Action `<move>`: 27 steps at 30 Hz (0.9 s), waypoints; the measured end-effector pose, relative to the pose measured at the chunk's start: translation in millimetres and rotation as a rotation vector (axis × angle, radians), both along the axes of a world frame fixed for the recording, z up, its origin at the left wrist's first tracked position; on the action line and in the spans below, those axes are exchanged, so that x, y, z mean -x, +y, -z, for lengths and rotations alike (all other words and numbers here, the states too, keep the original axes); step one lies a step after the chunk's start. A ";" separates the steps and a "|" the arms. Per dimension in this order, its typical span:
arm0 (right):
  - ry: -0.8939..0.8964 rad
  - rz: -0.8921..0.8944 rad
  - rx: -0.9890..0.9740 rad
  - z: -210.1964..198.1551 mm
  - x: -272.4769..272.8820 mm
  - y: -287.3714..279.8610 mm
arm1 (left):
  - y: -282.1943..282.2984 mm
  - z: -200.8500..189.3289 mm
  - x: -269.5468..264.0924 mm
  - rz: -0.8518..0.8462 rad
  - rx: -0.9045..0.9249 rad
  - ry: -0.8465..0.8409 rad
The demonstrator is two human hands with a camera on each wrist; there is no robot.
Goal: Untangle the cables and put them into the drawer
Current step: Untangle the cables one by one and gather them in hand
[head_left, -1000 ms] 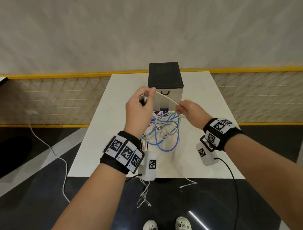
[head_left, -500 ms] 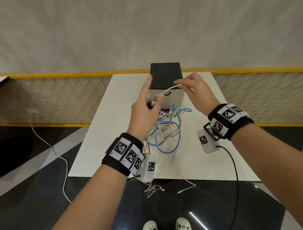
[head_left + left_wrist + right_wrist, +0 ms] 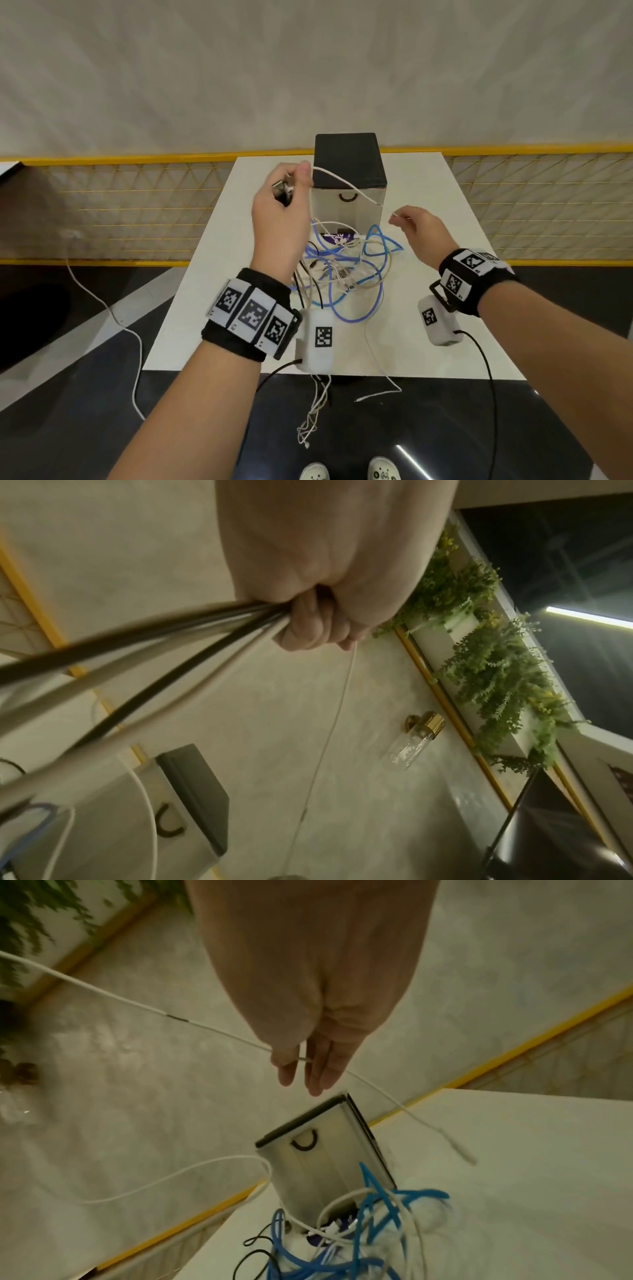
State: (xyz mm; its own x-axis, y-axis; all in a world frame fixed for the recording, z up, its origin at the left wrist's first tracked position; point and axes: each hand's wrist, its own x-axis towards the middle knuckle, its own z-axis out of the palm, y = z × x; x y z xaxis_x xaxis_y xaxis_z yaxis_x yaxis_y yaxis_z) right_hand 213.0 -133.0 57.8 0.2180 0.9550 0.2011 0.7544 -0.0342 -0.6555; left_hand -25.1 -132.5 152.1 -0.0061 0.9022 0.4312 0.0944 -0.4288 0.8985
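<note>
Several cables (image 3: pixel 337 270), blue, white and black, lie knotted in a heap on the white table (image 3: pixel 442 274), just in front of the drawer box (image 3: pixel 349 185), which stands upright near the table's far edge with its black top and its pale front shut, a dark curved handle on it. One thin white cable (image 3: pixel 342 180) is lifted clear of the heap and crosses in front of the drawer box. The left hand (image 3: pixel 282 219), raised to the left of the drawer box, has its fingers curled tight round a bunch of white and black strands and a dark plug, with the thin white cable coming out past its thumb. The right hand (image 3: pixel 419 228), lower and to the right of the drawer box, pinches the same thin cable between thumb and fingertips, its other fingers loose; in the right wrist view the cable's free end (image 3: pixel 459 1150) hangs beyond the fingers (image 3: pixel 316 1074). More white strands (image 3: pixel 313 421) dangle over the table's near edge, well in front of the drawer box, toward the dark floor.
</note>
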 end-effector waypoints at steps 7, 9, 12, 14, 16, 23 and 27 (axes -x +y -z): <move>0.224 -0.227 0.109 -43.0 30.1 -28.0 | 14.2 7.7 29.4 -0.150 0.072 -0.056; 0.259 -0.328 0.182 -41.1 43.5 -40.6 | 11.3 8.5 32.9 -0.117 0.075 -0.018; 0.253 -0.418 0.311 -18.8 60.5 -56.1 | 1.3 11.5 35.3 -0.020 0.084 0.088; 0.200 -0.486 0.429 0.0 71.7 -65.3 | -6.2 17.5 35.8 0.052 0.105 0.171; 0.143 -0.544 0.531 21.6 82.3 -73.5 | -15.4 25.4 37.5 0.114 0.148 0.246; 0.072 -0.695 0.802 77.9 115.3 -97.1 | -39.1 43.8 51.7 0.290 0.264 0.485; -0.112 -0.677 0.959 76.0 111.2 -98.7 | -48.2 43.5 65.4 0.329 0.290 0.506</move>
State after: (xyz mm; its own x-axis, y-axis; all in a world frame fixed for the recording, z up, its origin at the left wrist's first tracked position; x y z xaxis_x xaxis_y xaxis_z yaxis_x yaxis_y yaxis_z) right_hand 101.8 -231.7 -18.3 -0.3643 0.6403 -0.6763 0.8596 -0.0481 -0.5086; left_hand -90.5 -180.8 108.6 0.4286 0.9022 0.0480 0.4402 -0.2549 0.8609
